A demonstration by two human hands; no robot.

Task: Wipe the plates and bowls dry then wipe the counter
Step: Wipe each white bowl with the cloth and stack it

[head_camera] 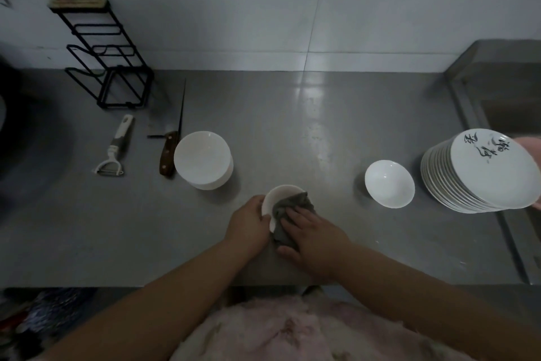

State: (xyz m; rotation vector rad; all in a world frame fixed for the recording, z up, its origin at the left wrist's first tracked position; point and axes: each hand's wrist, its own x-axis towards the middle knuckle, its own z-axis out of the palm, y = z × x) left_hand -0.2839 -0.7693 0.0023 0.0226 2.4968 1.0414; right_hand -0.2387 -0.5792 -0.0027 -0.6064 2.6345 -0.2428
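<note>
Over the middle of the steel counter point(322, 132), my left hand point(248, 221) grips the rim of a small white bowl point(276, 198), tilted toward me. My right hand point(313, 236) holds a grey cloth point(289, 214) and presses it into the bowl, the fingers lying over the cloth. A stack of white bowls point(205, 160) stands to the left. A single white bowl point(389, 183) sits to the right. Further right is a tall stack of white plates point(480, 173); the top plate bears black brush writing.
A wood-handled cleaver point(169, 144) and a white peeler point(115, 150) lie left of the bowl stack. A black wire rack point(111, 68) stands at the back left against the wall. A sink point(509, 103) lies at the far right. Something dark and round fills the left edge.
</note>
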